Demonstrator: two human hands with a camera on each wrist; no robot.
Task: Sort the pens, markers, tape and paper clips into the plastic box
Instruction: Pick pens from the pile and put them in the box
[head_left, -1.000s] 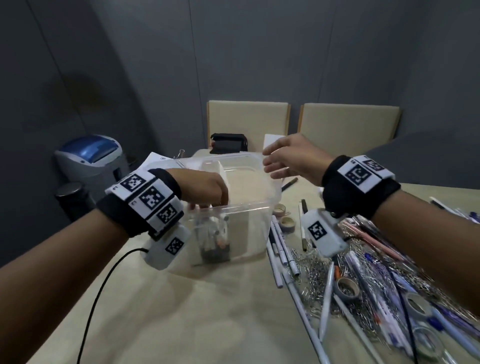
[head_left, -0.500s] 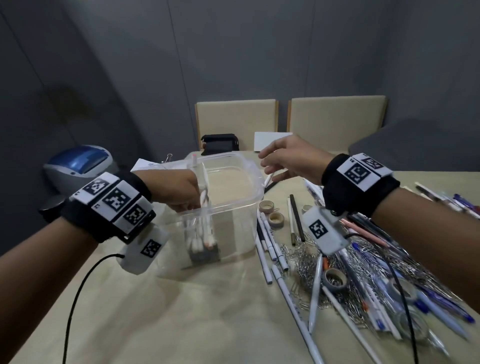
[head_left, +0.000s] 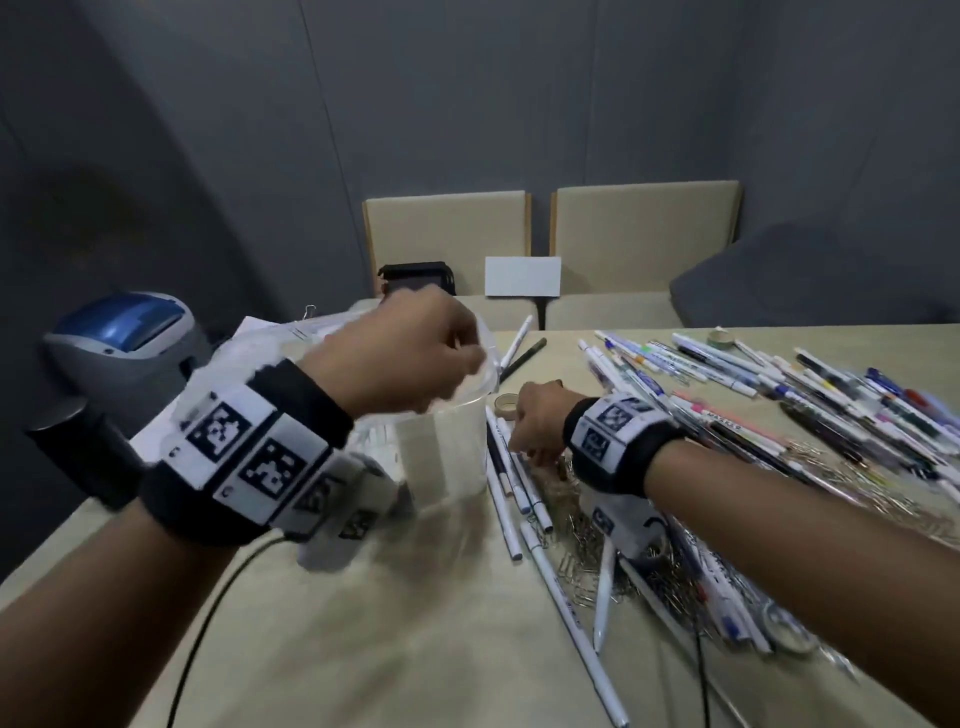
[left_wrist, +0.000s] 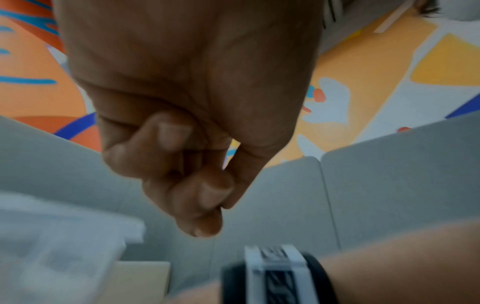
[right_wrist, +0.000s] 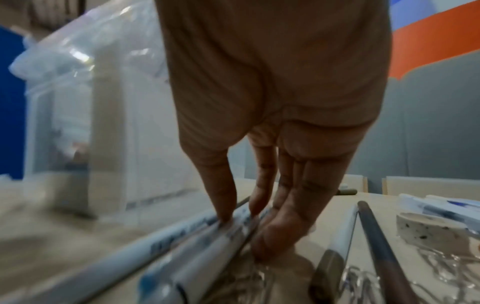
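Observation:
The clear plastic box stands left of centre on the table, and its wall also shows in the right wrist view. My left hand hovers above the box's rim with its fingers curled into the palm and nothing shows in them. Just right of the box, my right hand is down on a row of white pens. Its thumb and fingertips pinch one white pen. Paper clips lie under that wrist. A tape roll sits beside the hand.
Many pens and markers are spread over the right half of the table, with more tape rolls among them. A blue-grey machine and a black cylinder stand at the left. Two chairs are behind. A black cable crosses the near table.
My left hand has come up out of the box, where it had stood white pens. My right hand has dropped from above the box's right rim onto the pens on the table.

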